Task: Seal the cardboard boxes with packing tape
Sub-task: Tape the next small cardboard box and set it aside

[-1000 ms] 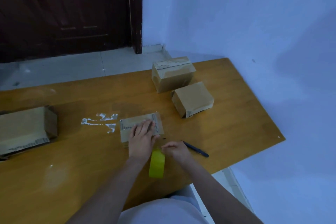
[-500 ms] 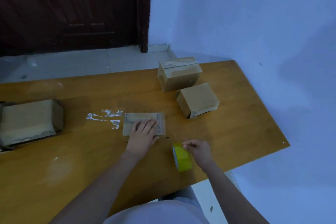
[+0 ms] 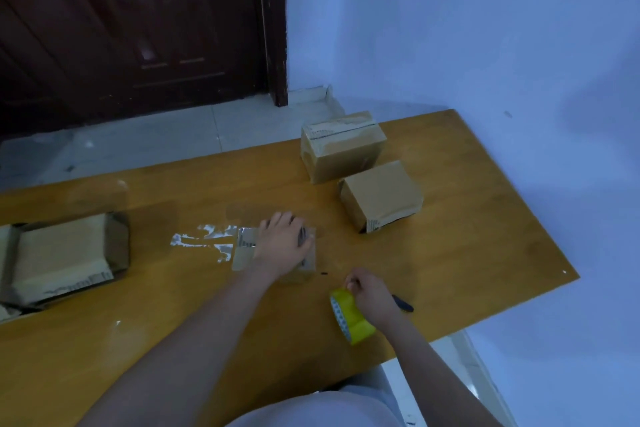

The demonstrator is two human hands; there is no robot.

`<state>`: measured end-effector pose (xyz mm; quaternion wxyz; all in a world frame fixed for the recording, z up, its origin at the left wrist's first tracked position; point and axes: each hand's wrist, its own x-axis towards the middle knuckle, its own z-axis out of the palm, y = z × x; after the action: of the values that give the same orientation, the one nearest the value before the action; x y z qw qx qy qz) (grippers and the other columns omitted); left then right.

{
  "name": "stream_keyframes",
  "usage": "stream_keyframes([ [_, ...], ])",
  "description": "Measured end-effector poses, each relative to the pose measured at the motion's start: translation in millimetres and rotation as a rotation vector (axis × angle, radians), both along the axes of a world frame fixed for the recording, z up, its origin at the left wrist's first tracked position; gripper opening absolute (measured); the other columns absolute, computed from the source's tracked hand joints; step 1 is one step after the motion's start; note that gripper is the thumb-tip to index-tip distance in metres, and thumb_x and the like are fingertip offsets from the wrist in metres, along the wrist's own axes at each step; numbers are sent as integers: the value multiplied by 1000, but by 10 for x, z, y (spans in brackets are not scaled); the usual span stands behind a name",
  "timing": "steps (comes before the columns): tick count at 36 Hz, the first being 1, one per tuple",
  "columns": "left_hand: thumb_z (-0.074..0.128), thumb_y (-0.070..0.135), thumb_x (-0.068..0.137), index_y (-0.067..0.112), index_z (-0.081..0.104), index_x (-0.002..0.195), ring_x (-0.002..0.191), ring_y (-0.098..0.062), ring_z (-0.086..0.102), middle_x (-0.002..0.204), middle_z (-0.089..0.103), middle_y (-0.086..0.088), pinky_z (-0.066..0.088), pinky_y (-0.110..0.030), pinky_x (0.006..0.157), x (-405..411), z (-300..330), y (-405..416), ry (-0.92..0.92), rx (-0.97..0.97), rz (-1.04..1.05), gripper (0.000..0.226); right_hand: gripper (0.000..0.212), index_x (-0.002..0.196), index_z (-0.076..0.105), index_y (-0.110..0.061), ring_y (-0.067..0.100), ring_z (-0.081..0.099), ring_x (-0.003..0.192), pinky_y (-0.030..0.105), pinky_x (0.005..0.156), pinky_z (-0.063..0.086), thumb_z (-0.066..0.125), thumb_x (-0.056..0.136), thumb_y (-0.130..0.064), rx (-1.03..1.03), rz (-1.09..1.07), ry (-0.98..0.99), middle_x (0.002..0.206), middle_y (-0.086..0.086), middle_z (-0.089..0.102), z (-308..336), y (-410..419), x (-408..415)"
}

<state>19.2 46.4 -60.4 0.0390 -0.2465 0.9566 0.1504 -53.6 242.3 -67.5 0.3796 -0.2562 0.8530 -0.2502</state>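
Left hand [image 3: 282, 243] lies on top of a small cardboard box [image 3: 242, 255] at table [image 3: 467, 236] centre, fingers curled over its far edge, gripping it. Right hand [image 3: 372, 298] grips a yellow packing tape roll [image 3: 349, 317] near the front edge, just right of that box. Black pen [image 3: 403, 304] partly hidden under the right hand. Two closed boxes [image 3: 346, 149] [image 3: 381, 199] stand further back right; an open box [image 3: 65, 256] sits at far left. Shiny tape scraps [image 3: 204, 239] stuck on the tabletop beside the held box.

Wooden table [image 3: 450, 253], blue wall [image 3: 467, 28], dark door [image 3: 138, 28], pale tiled floor [image 3: 156, 139]
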Motion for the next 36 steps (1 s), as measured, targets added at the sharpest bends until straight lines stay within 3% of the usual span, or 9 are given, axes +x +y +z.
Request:
stream_keyframes([
  [6,27,46,99,27,55,120,114,-17,41,117,55,5,24,-35,83,-76,-70,-4,-117,28,4,40,28,76,44,-23,14,40,59,28,54,32,37,98,-7,-18,-14,-48,80,2,51,-24,-5,-13],
  [12,-2,56,71,22,56,120,112,-17,41,115,53,3,20,-33,78,-25,-84,-22,-27,81,11,83,19,87,49,-13,8,37,56,22,51,30,36,98,-6,-55,-32,-79,77,-2,49,-39,0,-1],
  [15,13,54,81,21,50,129,120,-18,38,125,49,1,22,-34,87,-1,-61,-39,-13,121,11,69,18,88,50,-12,8,36,54,20,50,29,37,98,-6,-67,-38,-88,75,-4,47,-35,7,-4],
  [19,40,44,96,22,53,127,123,-15,41,124,52,4,19,-33,96,5,4,24,-85,79,-60,39,19,87,51,-14,13,41,62,27,57,35,37,97,-6,-83,-37,-96,86,4,53,-39,25,2],
  [22,40,40,97,23,56,125,123,-15,42,123,55,6,18,-35,100,-34,38,92,-105,-31,-64,36,21,83,51,-15,17,46,69,29,61,37,38,97,-6,-97,-49,-92,91,8,55,-36,36,10],
  [26,44,41,93,22,54,122,120,-17,43,122,57,3,20,-36,101,-68,-11,161,-138,27,45,36,24,80,47,-20,11,42,65,24,57,34,38,98,-7,-104,-49,-87,86,1,50,-41,41,25],
  [30,50,39,88,18,54,106,113,-20,47,110,60,-1,21,-37,101,-109,-55,243,-81,56,171,29,21,83,49,-18,10,42,64,22,56,34,38,98,-8,-100,-51,-64,90,3,52,-59,53,43],
  [36,45,35,93,19,53,102,108,-23,47,105,61,0,22,-37,97,-153,-101,314,-64,-30,209,20,17,89,50,-14,5,38,60,18,53,29,37,99,-9,-108,-75,-73,87,-1,47,-31,105,59],
])
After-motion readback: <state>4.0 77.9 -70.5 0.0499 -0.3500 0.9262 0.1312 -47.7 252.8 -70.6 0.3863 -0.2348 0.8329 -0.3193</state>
